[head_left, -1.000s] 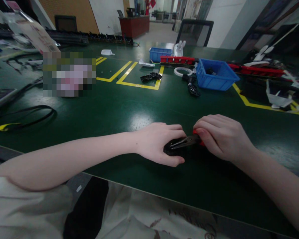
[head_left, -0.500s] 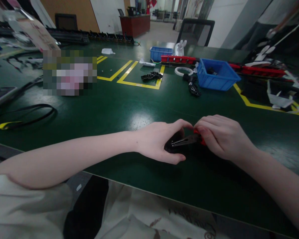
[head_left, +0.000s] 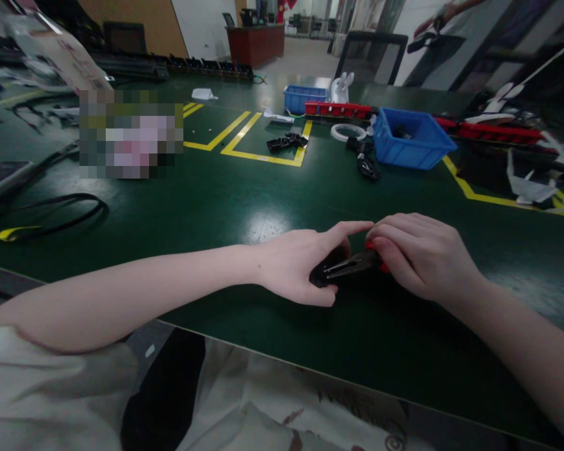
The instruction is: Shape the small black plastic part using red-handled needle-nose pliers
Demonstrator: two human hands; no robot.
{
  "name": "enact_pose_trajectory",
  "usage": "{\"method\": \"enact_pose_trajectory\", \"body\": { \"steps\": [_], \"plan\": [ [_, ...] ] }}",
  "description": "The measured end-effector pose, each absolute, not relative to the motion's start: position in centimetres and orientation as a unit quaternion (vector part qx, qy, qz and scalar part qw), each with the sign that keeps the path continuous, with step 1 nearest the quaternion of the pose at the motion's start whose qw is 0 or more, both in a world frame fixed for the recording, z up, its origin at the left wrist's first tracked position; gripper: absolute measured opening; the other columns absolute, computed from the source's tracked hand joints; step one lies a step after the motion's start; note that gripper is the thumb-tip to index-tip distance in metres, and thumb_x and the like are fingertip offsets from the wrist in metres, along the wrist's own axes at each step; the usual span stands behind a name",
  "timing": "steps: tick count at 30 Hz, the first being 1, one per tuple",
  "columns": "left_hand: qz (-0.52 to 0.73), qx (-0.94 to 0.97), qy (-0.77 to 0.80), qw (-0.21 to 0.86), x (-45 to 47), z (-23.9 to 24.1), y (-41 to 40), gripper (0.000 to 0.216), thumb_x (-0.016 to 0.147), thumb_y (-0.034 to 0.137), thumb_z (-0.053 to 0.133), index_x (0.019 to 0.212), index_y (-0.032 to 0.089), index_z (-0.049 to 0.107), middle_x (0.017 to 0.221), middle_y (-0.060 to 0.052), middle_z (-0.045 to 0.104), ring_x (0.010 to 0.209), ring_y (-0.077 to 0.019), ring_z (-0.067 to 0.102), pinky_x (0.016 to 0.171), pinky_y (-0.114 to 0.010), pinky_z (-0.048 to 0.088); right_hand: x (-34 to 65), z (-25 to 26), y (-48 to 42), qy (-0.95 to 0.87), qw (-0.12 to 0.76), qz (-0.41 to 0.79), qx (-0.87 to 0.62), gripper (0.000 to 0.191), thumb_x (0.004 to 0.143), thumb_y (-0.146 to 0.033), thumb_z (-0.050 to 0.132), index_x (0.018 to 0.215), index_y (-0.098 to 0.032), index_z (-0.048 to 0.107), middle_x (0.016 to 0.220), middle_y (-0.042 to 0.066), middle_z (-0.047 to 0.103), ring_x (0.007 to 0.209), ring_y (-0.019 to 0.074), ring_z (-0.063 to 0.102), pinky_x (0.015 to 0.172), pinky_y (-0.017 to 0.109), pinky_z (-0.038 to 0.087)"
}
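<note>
Red-handled needle-nose pliers (head_left: 352,265) are gripped in my right hand (head_left: 416,254), with their jaws pointing left. Wrapped in my closed left hand (head_left: 301,266) is a small black part (head_left: 318,275), mostly hidden by the palm and fingers. The plier tips meet the part's visible end; whether the jaws clamp it I cannot tell. My left index finger stretches out to the fingers of my right hand, while the thumb lies below the part. Both hands are low over the green table (head_left: 192,207), near its front edge.
Farther back stand a large blue bin (head_left: 411,141) with dark pieces inside and a smaller blue bin (head_left: 305,99). A tape roll (head_left: 348,132), black bundles (head_left: 286,143) and a red strip (head_left: 338,110) lie nearby. Black cable (head_left: 82,199) loops at left. Someone's arm (head_left: 451,12) shows behind.
My left index finger has straightened toward my right hand, and the left thumb has drawn back slightly. The pliers have hardly moved. A person's arm holding something dark now shows at the upper right.
</note>
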State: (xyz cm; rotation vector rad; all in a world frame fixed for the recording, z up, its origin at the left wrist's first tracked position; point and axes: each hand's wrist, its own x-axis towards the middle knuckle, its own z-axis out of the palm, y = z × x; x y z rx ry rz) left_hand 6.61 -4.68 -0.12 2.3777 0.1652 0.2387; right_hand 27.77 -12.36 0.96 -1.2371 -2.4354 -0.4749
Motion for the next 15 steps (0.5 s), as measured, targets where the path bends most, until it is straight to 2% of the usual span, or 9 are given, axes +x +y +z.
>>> {"method": "enact_pose_trajectory", "body": {
  "steps": [9,15],
  "plan": [
    [0.091,0.925,0.056,0.366,6.62,-0.14,-4.6,0.08,0.074,0.031,0.058,0.142,0.018,0.018,0.119,-0.011,0.056,0.095,-0.0243,0.062,0.08,-0.036,0.051,27.91,0.92,-12.32,-0.862,0.182,-0.123,-0.457,0.03,0.093,-0.021,0.034,0.069,-0.02,0.053,0.067,0.005,0.062,0.058,0.0153,0.054,0.054,0.03,0.042],
    [0.088,0.925,0.053,0.367,6.57,-0.22,-4.59,0.085,0.074,0.031,0.057,0.144,0.017,0.011,0.12,-0.012,0.055,0.097,-0.0246,0.061,0.081,-0.036,0.05,27.72,1.05,-12.29,-0.865,0.191,-0.098,-0.454,0.03,0.093,-0.021,0.034,0.068,-0.02,0.05,0.061,0.003,0.057,0.054,0.014,0.05,0.053,0.029,0.04]
  ]
}}
